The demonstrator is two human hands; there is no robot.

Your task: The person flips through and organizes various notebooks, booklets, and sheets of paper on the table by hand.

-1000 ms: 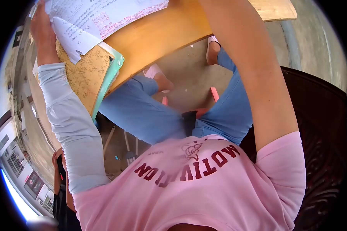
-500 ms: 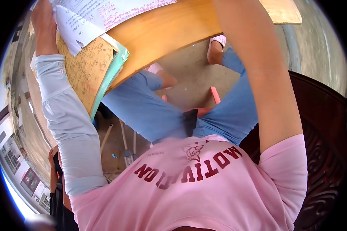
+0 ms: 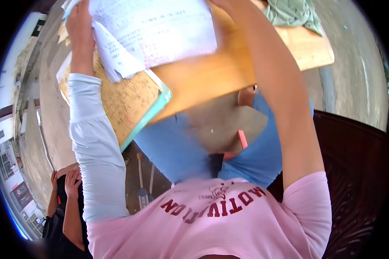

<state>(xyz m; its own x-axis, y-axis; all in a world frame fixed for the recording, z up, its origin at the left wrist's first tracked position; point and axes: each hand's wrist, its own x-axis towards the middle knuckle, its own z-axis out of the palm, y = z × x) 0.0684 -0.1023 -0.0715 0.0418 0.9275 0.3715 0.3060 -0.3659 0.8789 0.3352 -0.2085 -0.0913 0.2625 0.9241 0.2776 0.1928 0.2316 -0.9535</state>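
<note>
At the upper left, my left hand (image 3: pixel 81 28) is at the left edge of a printed paper (image 3: pixel 160 28) with handwriting in pink; its fingers are blurred and partly cut off. My right hand (image 3: pixel 224 3) shows only in part at the top edge, near the paper's upper right corner, with its fingers mostly out of frame. One lower corner of the paper is folded over. Below it lies a worn brown board or cover (image 3: pixel 125 99) covered in writing, with a teal-edged folder (image 3: pixel 149 116) beneath, on the yellow wooden desk (image 3: pixel 203 80).
A green cloth (image 3: pixel 291 13) lies at the desk's upper right. Carved dark wooden furniture (image 3: pixel 354 172) stands at the right. Crutch-like poles (image 3: pixel 142 185) are below the desk at left. Another person in black (image 3: pixel 60 220), with hands raised, is at the lower left.
The view has shifted, so the desk, paper and folder sit lower and further right. More of the paper, the green cloth and the other person's hands now show.
</note>
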